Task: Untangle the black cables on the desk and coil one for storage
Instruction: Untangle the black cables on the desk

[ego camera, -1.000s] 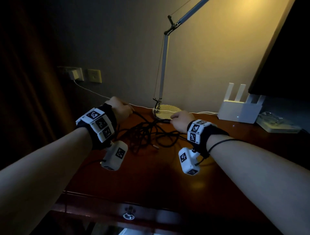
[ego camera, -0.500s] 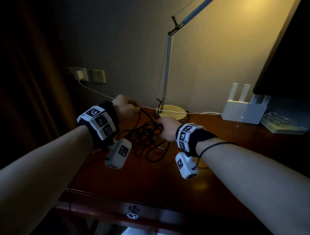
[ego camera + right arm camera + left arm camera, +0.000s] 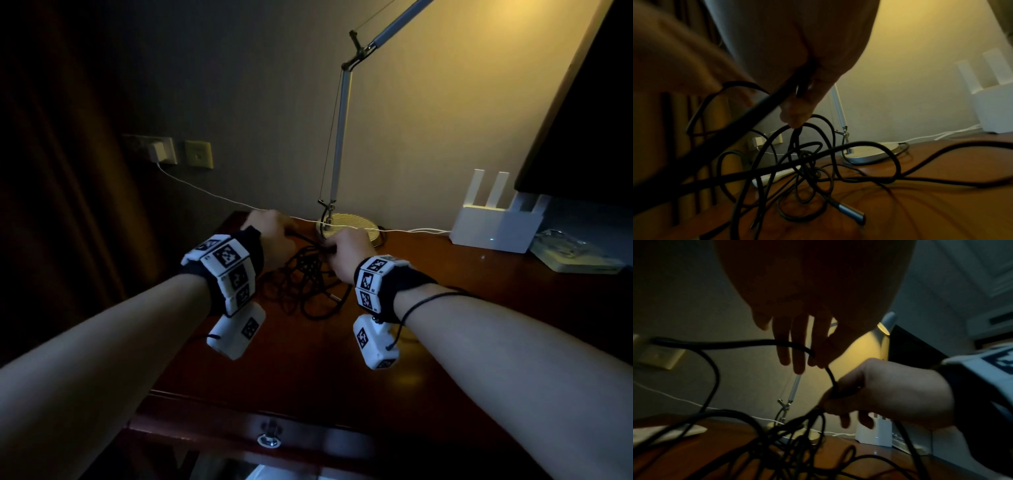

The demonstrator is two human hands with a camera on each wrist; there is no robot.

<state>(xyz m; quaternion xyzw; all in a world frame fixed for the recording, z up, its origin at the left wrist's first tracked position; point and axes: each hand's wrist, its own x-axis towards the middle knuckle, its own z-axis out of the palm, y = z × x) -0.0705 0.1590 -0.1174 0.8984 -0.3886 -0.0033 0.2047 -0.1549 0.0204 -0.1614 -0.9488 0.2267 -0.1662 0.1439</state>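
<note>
Brought closer together since half a second ago, the left hand (image 3: 274,233) and right hand (image 3: 346,250) are seen above the bench (image 3: 445,308) — each grip is clamped on a strand of the black cables (image 3: 308,284), whose tangle is left lying beneath them, near the lamp base (image 3: 356,222)

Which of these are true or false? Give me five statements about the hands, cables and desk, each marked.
1. Both hands hold black cable. True: the left hand and right hand each grip the black cables.
2. The cables are neatly coiled. False: they lie in a tangled heap on the desk.
3. A desk lamp stands behind the hands. True.
4. The white router is left of the lamp. False: it stands to its right.
5. The white charger lies unplugged on the desk. False: it sits in a wall socket.
</note>
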